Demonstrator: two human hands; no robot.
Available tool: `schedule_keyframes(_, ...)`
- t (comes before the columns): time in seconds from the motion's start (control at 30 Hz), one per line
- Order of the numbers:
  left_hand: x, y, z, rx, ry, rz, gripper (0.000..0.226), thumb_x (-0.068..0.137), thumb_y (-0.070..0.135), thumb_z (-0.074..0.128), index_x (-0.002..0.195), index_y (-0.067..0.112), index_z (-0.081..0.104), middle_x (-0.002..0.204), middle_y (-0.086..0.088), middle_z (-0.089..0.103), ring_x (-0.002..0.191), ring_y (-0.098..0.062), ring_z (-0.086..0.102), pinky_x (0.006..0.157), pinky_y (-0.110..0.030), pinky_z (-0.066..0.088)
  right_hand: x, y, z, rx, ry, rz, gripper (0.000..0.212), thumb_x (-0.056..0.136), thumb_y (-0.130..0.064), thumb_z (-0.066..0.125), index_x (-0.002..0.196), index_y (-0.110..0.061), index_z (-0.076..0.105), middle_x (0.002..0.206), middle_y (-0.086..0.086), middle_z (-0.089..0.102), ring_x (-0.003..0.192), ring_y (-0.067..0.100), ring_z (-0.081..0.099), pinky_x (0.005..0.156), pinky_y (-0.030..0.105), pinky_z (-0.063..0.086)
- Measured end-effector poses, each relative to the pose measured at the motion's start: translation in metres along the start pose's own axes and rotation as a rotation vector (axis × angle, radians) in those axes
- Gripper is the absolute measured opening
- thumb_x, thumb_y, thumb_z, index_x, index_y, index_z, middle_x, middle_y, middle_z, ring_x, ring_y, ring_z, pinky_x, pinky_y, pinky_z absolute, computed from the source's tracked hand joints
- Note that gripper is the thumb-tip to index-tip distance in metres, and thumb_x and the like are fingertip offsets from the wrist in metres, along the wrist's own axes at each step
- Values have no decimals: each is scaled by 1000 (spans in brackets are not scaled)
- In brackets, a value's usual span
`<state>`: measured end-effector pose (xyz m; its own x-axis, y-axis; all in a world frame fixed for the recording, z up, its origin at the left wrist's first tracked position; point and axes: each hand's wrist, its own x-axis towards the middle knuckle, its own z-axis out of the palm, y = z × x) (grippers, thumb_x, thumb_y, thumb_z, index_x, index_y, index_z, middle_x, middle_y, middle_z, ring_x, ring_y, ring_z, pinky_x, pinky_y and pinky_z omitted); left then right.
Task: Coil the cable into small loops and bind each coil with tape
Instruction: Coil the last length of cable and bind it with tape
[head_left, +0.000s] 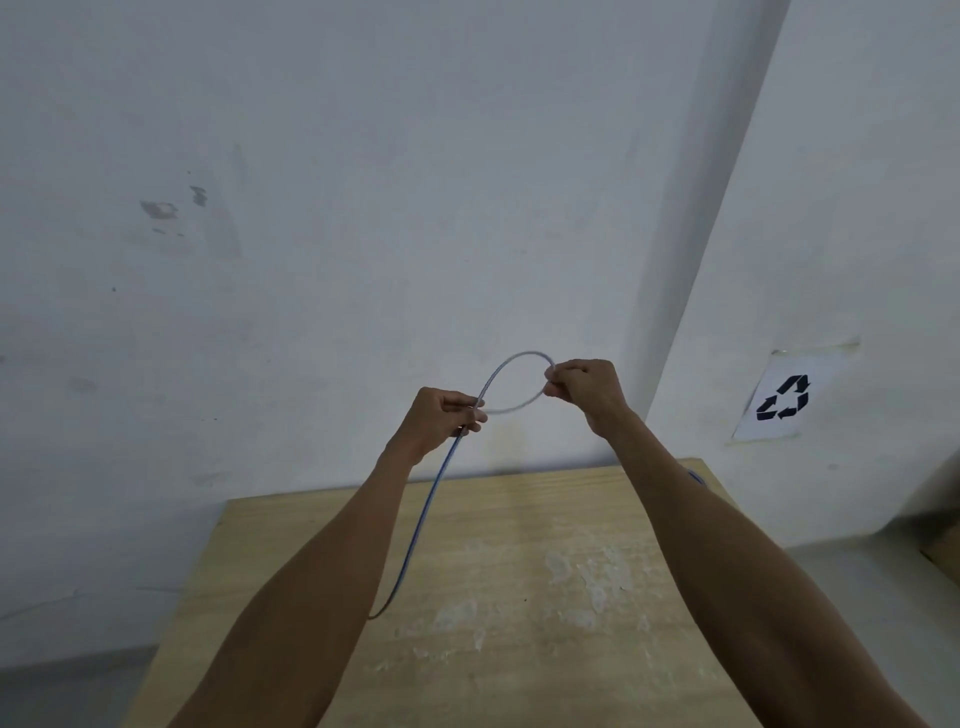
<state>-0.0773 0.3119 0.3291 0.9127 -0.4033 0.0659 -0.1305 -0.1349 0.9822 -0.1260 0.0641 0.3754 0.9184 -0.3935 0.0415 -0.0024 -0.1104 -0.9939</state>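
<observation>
We count one cable (415, 525), two hands, one wooden surface (519, 649) and one paper sheet with a black recycling symbol (784, 397) stuck to the wall (311, 208). The cable makes one loop (519, 354), held up in the air in front of the wall, above the far edge of the surface.

Some of this is hard to read. The loop is pale and thin against the light wall, so its upper arc is faint. Below the left hand (444, 418) the cable hangs toward 7 o'clock as a blue-striped line and passes out of sight behind the left forearm, so its lower run and end are hidden. A short blue piece (696, 475) peeks out beside the right forearm near the surface's far right corner. We cannot tell whether it belongs to the same cable. Both arms are cut off by the bottom edge, and the near part of the surface lies under them.

Both forearms reach forward and up, bare, converging toward the middle. The left hand has its fingers curled, with thumb and fingertips clamped on the cable where the loop closes and the hanging length leaves it. The right hand (584, 389) sits at about 2 o'clock from the left, a little higher, knuckles up, its fingers bunched and pinching the loop's far side. The two hands are apart, with the loop spanning between them. The recycling sheet lies at 3 o'clock from the right hand.
</observation>
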Motion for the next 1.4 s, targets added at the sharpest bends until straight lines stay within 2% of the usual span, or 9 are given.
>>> schedule_keyframes(0.13, 0, -6, 1, -105, -51, -60, 19, 92, 6, 73, 110, -1, 75, 101, -16, 79, 88, -25, 76, 92, -40, 60, 4, -1, 7, 133, 108, 25, 6, 87, 2, 69, 84, 7, 73, 81, 17, 72, 66, 21, 75, 89, 33, 61)
schedule_keyframes(0.3, 6, 1, 16, -435, 36, -81, 22, 97, 13, 69, 112, -3, 71, 111, -18, 77, 105, -31, 75, 94, -36, 57, 2, 13, 28, 158, 89, 36, 10, 87, -2, 74, 90, 7, 74, 75, 17, 76, 74, 23, 77, 94, 37, 59)
schedule_keyframes(0.5, 18, 8, 21, -670, 88, -101, 14, 102, 16, 61, 100, 6, 72, 112, -13, 77, 105, -24, 75, 91, -32, 57, -5, 24, 37, 181, 45, 36, 12, 87, -2, 75, 91, 9, 73, 83, 20, 77, 81, 28, 78, 92, 35, 60)
schedule_keyframes(0.6, 25, 11, 18, -799, 107, -141, 15, 104, 13, 56, 98, 9, 69, 95, -7, 78, 91, -21, 75, 86, -31, 58, -8, 25, 38, 151, -64, 36, 15, 87, -3, 76, 90, 12, 72, 84, 23, 74, 83, 33, 77, 91, 35, 60)
schedule_keyframes(0.73, 29, 12, 14, -684, 132, -161, 18, 103, 13, 58, 107, 3, 72, 77, -2, 65, 68, -14, 64, 86, -35, 59, -11, 20, 37, 85, -157, 83, 20, 85, -2, 78, 102, 8, 72, 92, 20, 72, 79, 28, 73, 80, 33, 64)
schedule_keyframes(0.93, 28, 13, 10, -401, 109, -159, 24, 103, 14, 57, 112, 1, 75, 83, -4, 61, 73, -16, 58, 92, -46, 58, -4, 14, 32, -25, -167, -69, 21, 99, -9, 63, 116, -1, 71, 97, 16, 76, 77, 20, 68, 72, 26, 58)
schedule_keyframes(1.03, 27, 16, 8, -308, 112, -123, 22, 103, 18, 58, 110, 5, 75, 84, -4, 60, 72, -15, 58, 84, -41, 60, -2, 14, 30, -93, -209, -111, 24, 100, -8, 61, 122, 0, 68, 98, 17, 76, 74, 22, 69, 70, 25, 57)
schedule_keyframes(1.17, 23, 16, 5, -253, 135, 6, 26, 97, 20, 70, 121, 10, 74, 81, -6, 71, 68, -18, 62, 73, -29, 61, -4, 17, 29, -122, -229, -153, 34, 99, -4, 60, 130, -15, 65, 96, 14, 78, 71, 20, 70, 72, 28, 59)
schedule_keyframes(1.4, 25, 8, 0, -173, 135, 62, 23, 99, 10, 66, 119, 1, 74, 90, -13, 71, 82, -21, 64, 87, -36, 61, -8, 20, 27, -123, -274, -98, 33, 94, 1, 62, 124, -11, 70, 96, 16, 78, 81, 30, 75, 73, 31, 60)
